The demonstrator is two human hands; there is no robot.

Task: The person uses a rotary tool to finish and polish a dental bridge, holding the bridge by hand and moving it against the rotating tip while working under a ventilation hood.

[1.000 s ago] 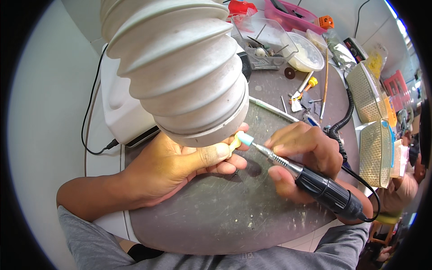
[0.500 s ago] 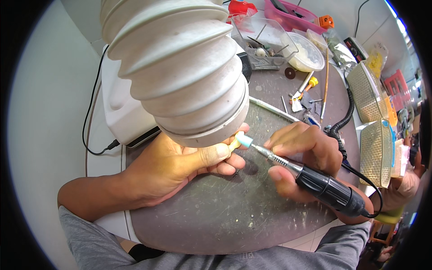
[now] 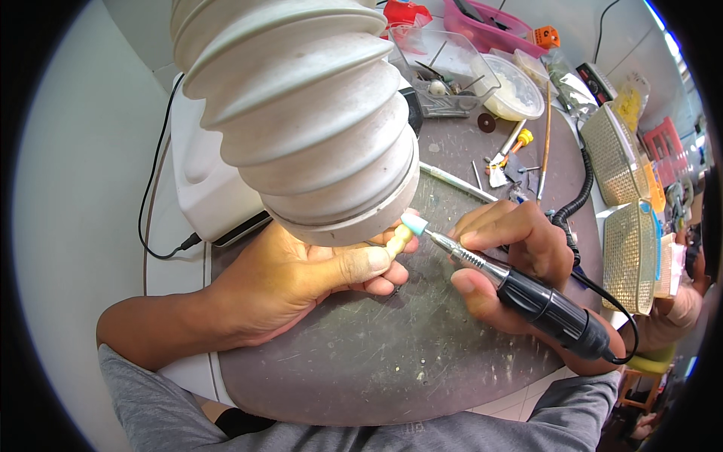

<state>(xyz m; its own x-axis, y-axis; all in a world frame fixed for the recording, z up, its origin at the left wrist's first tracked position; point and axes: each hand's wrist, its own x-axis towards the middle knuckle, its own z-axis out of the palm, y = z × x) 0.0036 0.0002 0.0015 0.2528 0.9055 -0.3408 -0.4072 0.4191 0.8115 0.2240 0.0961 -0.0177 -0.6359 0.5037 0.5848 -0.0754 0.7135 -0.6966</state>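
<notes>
The left hand (image 3: 301,282) has its fingers grasping a lumpy yellow piece (image 3: 399,239), thumb (image 3: 369,261) uppermost and its other fingers curled beneath; the piece sits in mid-picture, just under the lower rim of a white ribbed hose (image 3: 301,128) that looms toward 11 o'clock. The right hand (image 3: 516,248) has its fingers clenched around a black and silver handpiece (image 3: 546,305), whose body slants away from the yellow piece toward 4 o'clock; its pale blue conical tip (image 3: 414,223) lies at 1 o'clock on the piece and appears to meet its end, though actual contact is hard to tell. Reckoned from the piece, a clear tray (image 3: 452,108) of small tools stands between 12 and 1 o'clock on the grey bench (image 3: 339,384); a dark disc (image 3: 486,123) lies at 1; a thin brush (image 3: 544,139) at 2; a woven-look basket (image 3: 626,260) at 3; a white machine (image 3: 215,173) at 10.
</notes>
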